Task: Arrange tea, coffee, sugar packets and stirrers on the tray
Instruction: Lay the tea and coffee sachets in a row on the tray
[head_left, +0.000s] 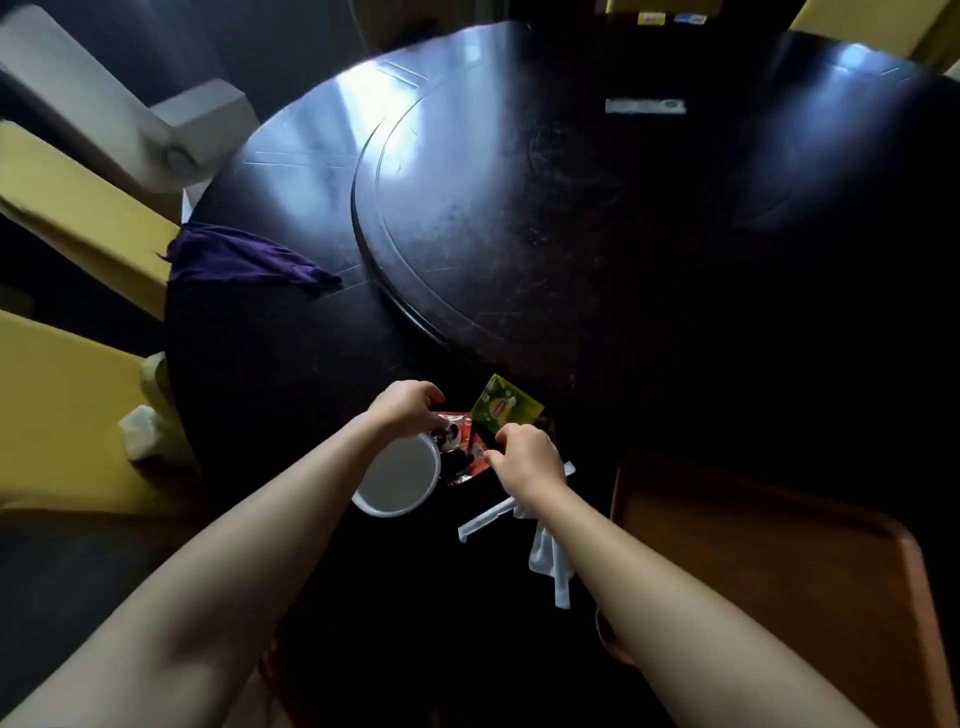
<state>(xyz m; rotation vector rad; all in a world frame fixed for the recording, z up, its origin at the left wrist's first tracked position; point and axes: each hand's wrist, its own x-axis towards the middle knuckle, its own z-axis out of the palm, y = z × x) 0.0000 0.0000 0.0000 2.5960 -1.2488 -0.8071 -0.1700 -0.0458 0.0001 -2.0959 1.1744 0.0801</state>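
Near the front edge of the dark round table lies a pile of red coffee packets (460, 452) with a green tea packet (503, 408) just behind it. My left hand (408, 408) curls over the left end of the red packets, fingers pinched on one. My right hand (524, 457) grips the right side of the same pile. Several white wrapped stirrers (485, 522) lie on the table under my right wrist. The brown tray (779, 561) sits to the right, with nothing seen on it.
A white bowl (397, 480) stands beside the packets under my left wrist. A purple cloth (244, 260) drapes over the table's left edge. A raised turntable (597, 208) fills the table's middle. Yellow chairs (67, 405) stand at the left.
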